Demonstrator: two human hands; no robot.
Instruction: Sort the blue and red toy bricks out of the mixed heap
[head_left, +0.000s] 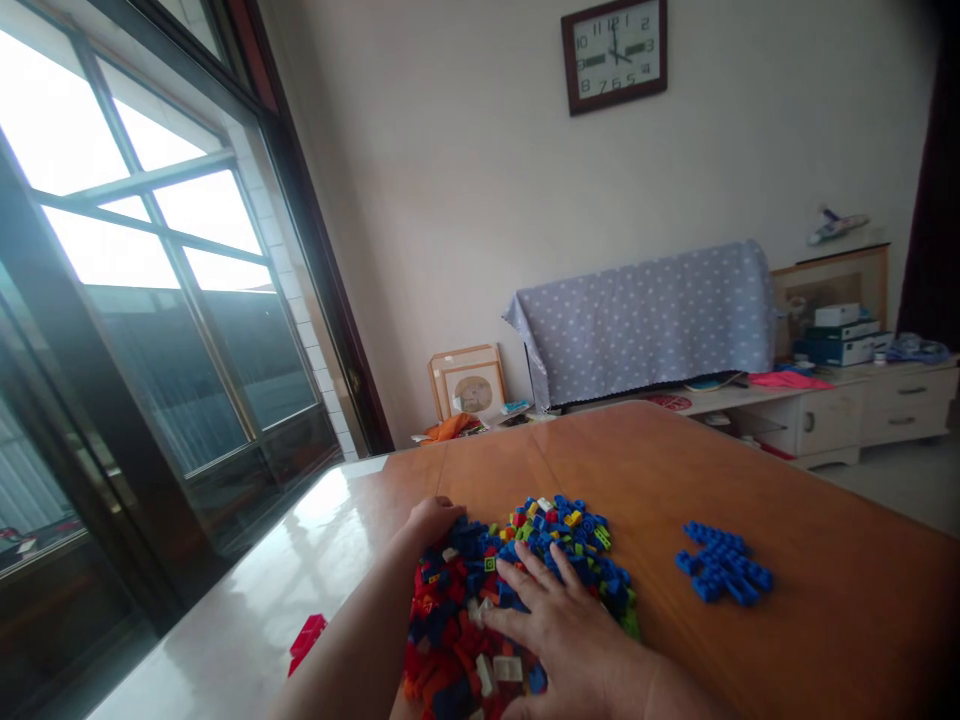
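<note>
A big heap of small toy bricks, blue, red, green, yellow and white, lies on the brown wooden table in front of me. My right hand lies flat on the near side of the heap, fingers stretched out and spread. My left hand rests at the heap's far left edge, its fingers curled down into the bricks and mostly hidden. To the right of the heap sits a separate small group of blue bricks. A few red bricks lie apart at the near left.
A tall window fills the left side. Behind the table stand a cloth-covered object, a low white cabinet with boxes, and framed pictures on the floor. A wall clock hangs above.
</note>
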